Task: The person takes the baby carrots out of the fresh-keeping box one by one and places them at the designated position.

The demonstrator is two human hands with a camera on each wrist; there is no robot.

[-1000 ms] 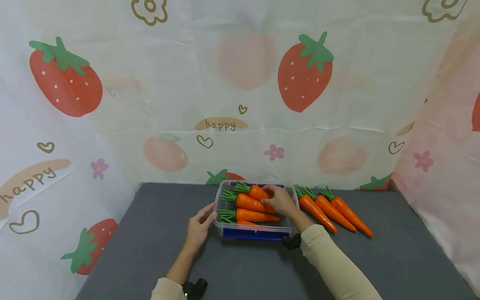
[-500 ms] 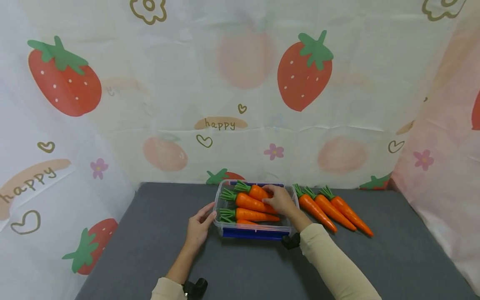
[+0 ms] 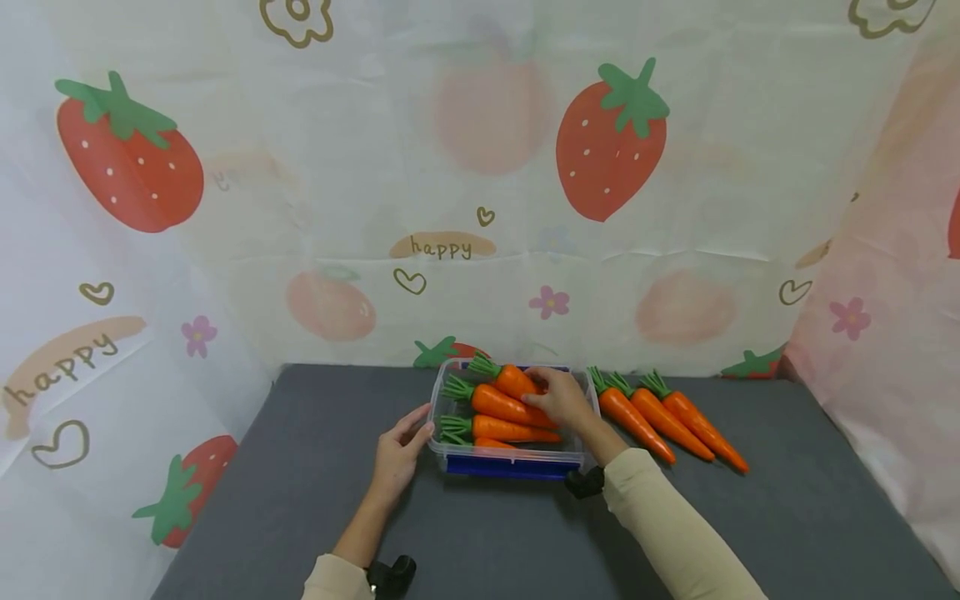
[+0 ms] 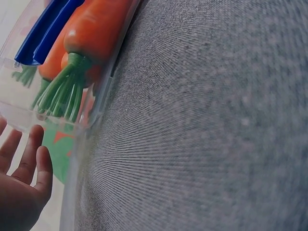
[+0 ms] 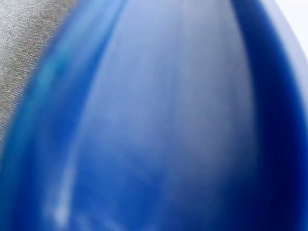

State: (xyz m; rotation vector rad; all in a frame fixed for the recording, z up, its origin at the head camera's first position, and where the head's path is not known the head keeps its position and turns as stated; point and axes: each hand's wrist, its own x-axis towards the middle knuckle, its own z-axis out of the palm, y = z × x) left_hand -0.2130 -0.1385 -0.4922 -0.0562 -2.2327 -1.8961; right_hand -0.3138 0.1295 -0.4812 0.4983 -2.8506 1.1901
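In the middle of the frame, the right hand (image 3: 561, 400) pinches the back carrot (image 3: 516, 382) in the clear box (image 3: 525, 455). The carrot sticks out left of those fingers, its green leaves (image 3: 483, 365) pointing to the upper left and its thin end hidden under the hand. The right hand is nearer to it; the left hand (image 3: 397, 458), fingers apart, is at the box's left end.

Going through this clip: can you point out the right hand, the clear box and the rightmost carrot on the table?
Right hand (image 3: 558, 398): head view, on the back of the hand.
Clear box (image 3: 528, 455): head view, on its front rim.
Rightmost carrot (image 3: 703, 428): head view, mid-length on its orange root.
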